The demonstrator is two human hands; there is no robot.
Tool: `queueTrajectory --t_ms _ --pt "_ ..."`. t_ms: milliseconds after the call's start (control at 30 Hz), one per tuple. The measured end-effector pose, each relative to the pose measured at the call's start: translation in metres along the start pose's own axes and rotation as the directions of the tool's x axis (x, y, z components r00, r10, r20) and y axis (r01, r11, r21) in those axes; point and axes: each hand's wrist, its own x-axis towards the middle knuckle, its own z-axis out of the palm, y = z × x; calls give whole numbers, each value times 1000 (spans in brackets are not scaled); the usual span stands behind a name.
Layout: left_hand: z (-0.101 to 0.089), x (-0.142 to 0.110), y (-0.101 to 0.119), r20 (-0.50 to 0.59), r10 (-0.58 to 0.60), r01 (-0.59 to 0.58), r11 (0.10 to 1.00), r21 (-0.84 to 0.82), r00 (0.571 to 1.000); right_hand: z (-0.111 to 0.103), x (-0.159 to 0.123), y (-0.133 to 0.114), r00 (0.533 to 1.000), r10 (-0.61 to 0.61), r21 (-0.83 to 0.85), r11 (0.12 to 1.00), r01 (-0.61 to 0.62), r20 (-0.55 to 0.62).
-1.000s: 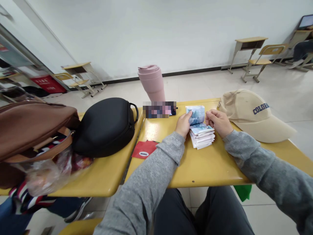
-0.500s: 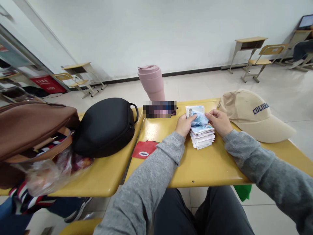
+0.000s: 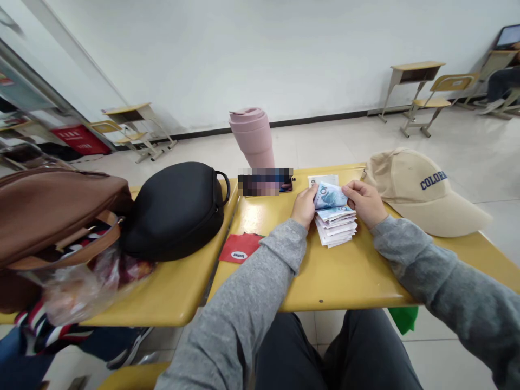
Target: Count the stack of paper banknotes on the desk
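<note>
Yellow worktop carries a banknote wad; the left hand grips its side, fingers closed, apparently steadying it, while the right hand pinches one blue note by its edge, presumably to separate it.

Grey marled long sleeves, both of them kinda bunched and creased near the cuffs, soft sweatshirt-looking stuff. Down below it's plain dark trousers, basically charcoal, with a few folds showing.
</note>
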Motion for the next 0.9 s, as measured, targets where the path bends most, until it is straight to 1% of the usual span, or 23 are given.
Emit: queueTrajectory --t_ms 133,300,533,900 --pt "-1 1 -2 3 -9 9 1000 -3 1000 3 -2 -4 1000 4 37 999 -4 14" --pt "-1 2 -3 5 -32 32 999 -19 999 2 -2 -3 1000 1 42 999 -2 17" --pt "-2 1 -3 14 -14 14 1000 -1 1000 1 -2 -2 1000 3 62 998 -5 24" --pt "-4 6 -7 28 -2 1 1000 11 1000 0 -2 -1 999 -11 24 1000 10 40"
